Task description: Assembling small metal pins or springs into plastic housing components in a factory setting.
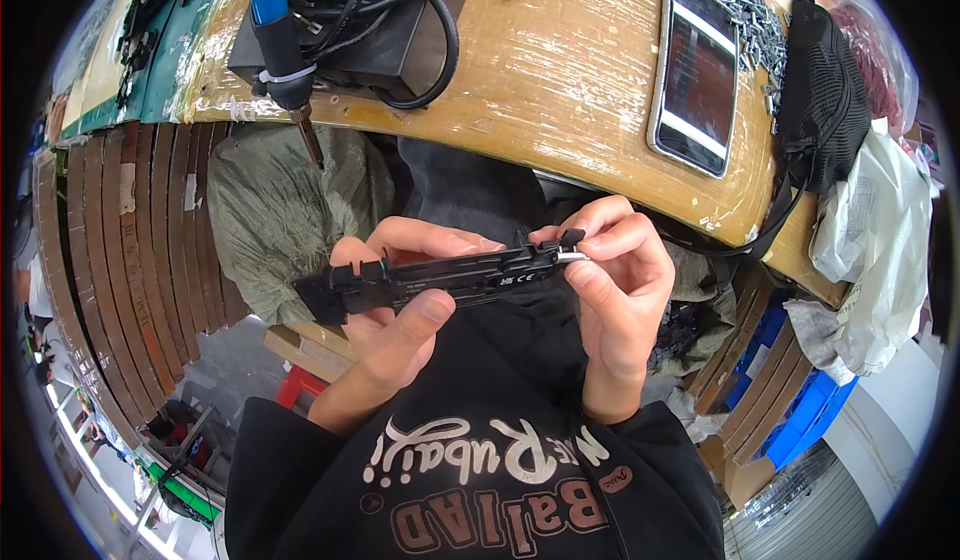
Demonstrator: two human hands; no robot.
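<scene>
A long, narrow black plastic housing [430, 278] is held up over my lap, lying nearly level and tilted slightly up to the right. My left hand [395, 335] wraps its left part, thumb on the near side and fingers along the far side. At the right end, my right hand [625, 280] pinches with thumb and fingers around a small silvery metal piece [572, 256] set against the housing. Whether that piece is fixed to the housing, I cannot tell. Small black tabs stick up beside my right fingertips.
Beyond my hands runs the edge of a film-covered table [560, 90]. It bears a black box [400, 45] with coiled cable, a tablet-like device [697, 75] and a pile of small metal parts [750, 20]. A blue-handled tool [268, 0] points down at upper left. Brown boards [140, 260] stand left.
</scene>
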